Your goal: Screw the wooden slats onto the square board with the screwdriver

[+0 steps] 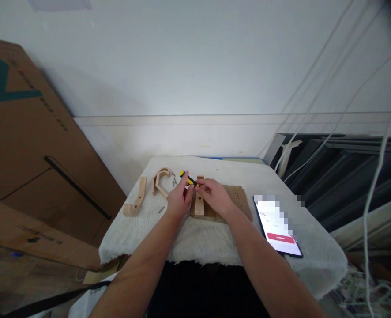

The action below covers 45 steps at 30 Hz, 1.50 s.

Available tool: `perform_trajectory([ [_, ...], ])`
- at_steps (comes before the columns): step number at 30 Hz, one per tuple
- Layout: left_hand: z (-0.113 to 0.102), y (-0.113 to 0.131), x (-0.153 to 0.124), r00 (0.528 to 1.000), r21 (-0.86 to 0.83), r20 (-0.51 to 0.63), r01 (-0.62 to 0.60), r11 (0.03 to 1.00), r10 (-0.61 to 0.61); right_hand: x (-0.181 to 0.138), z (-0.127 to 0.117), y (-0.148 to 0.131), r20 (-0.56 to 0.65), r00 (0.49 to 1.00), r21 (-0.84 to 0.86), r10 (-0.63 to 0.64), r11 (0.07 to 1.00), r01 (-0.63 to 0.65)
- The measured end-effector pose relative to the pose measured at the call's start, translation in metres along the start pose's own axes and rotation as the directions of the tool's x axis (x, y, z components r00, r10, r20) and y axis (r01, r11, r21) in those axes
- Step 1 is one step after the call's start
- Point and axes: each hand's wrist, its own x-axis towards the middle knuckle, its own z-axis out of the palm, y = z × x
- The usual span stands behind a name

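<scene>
A screwdriver [189, 180] with a yellow and black handle slants between my hands. My left hand [178, 198] has its fingers closed around the handle. Close beside it, my right hand [217, 196] pinches at the lower end of the screwdriver; what sits between those fingertips is hidden. Below them a light wooden bracket [199, 206] with a dark hole lies on a brown wooden board [212, 215]. The board shows a cluster of small holes at its right part. The screwdriver's tip cannot be made out.
Left of my hands lie another wooden bracket [137, 201], angled wooden pieces [156, 180] and several small screws [174, 181]. One more screw [161, 209] rests nearer me. A lit phone [278, 229] lies right on the white tablecloth [208, 243]. A large cardboard box [43, 145] stands left.
</scene>
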Motion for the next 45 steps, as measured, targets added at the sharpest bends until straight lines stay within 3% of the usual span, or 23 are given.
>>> perform_trajectory([
  [5,-0.002,-0.003,0.004,0.994,0.081,-0.106,0.012,0.997,-0.003,-0.002,0.006,0.009,-0.047,0.994,0.193,0.100,0.977,-0.089],
  [9,0.001,-0.011,0.006,0.994,0.217,0.079,-0.085,0.972,0.069,-0.002,0.006,0.013,-0.092,0.986,0.363,0.136,0.927,-0.093],
  [13,0.006,-0.015,0.004,0.972,0.223,0.206,-0.156,0.962,0.110,-0.002,0.001,0.008,-0.024,0.992,0.427,0.124,0.898,-0.102],
  [19,0.007,-0.016,0.000,0.979,0.212,0.200,-0.080,0.974,0.037,-0.003,-0.001,0.006,-0.023,0.985,0.378,0.168,0.914,-0.147],
  [28,0.007,-0.015,0.001,0.974,0.244,0.222,-0.094,0.965,0.038,-0.003,0.002,0.009,0.026,0.996,0.360,0.080,0.929,-0.084],
  [45,0.008,-0.014,0.000,0.980,0.246,0.197,-0.072,0.967,0.022,-0.004,-0.001,0.007,0.042,0.991,0.314,0.124,0.940,-0.131],
])
